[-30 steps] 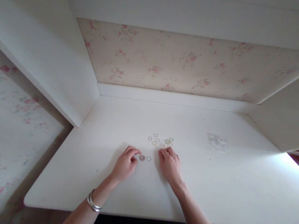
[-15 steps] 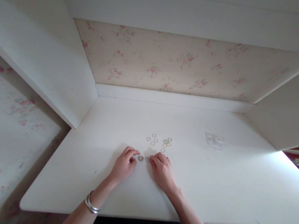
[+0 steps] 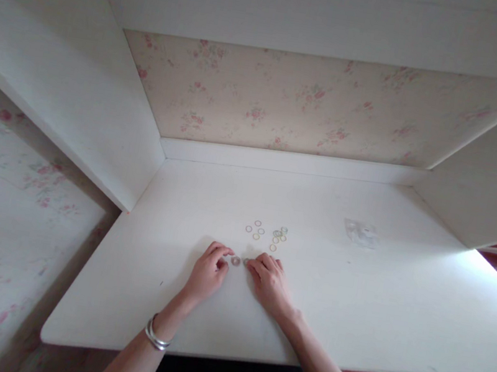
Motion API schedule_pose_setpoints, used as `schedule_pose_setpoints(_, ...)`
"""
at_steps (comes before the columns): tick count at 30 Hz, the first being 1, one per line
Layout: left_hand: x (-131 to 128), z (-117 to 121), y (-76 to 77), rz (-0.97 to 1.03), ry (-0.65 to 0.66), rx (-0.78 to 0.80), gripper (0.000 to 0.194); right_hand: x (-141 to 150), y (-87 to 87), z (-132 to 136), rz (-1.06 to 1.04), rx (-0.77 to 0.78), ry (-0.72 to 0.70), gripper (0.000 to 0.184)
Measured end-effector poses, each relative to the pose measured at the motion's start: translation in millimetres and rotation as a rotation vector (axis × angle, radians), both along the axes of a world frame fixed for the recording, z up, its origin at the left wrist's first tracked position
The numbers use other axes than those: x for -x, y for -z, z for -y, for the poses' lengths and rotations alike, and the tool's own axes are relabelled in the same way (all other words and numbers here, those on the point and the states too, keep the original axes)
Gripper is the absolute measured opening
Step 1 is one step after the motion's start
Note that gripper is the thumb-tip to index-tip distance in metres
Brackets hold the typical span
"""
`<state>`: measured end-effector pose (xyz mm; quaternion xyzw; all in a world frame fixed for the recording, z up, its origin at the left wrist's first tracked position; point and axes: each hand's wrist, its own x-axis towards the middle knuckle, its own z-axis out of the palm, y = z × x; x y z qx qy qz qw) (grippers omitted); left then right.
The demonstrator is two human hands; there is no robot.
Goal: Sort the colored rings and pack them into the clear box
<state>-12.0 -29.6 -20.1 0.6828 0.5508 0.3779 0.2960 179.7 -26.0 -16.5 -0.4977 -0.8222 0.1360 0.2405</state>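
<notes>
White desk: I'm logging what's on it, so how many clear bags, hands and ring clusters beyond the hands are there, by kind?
Clear bag: 1
Hands, left hand and right hand: 2
Ring clusters, left cluster and right cluster: 2
Total: 5
Rings overlap in the right cluster, so I can't count them singly.

Apparently head-high, facing forward-down

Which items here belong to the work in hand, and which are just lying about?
Seemingly in the work:
reddish ring, beside the left hand
pale ring, at the right hand
four spread rings
ring cluster

Apparently just lying about:
clear plastic bag, off to the right
</notes>
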Motion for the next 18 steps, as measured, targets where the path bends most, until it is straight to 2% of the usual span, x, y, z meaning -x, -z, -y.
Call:
schedule_pose_setpoints(4,2,-3,0.2,0.025,-0.009,0.003,0.033,-11,-3.2,-4,-0.153,-0.027,0.085,0.024)
schedule_pose_setpoints(8,-2,-11,-12.0,-0.047,-0.016,0.012,0.021,-36,-5.2,-4,-0.317,-0.017,0.238,0.028)
schedule_pose_setpoints(13,-32,-27,-29.5,-0.252,0.024,-0.067,0.016,-64,2.7,5,-0.43,0.066,0.342,0.032)
schedule_pose_setpoints(18,-65,-55,-28.0,-0.462,0.019,-0.096,0.016,-71,5.8,9,-0.485,0.106,0.429,0.032)
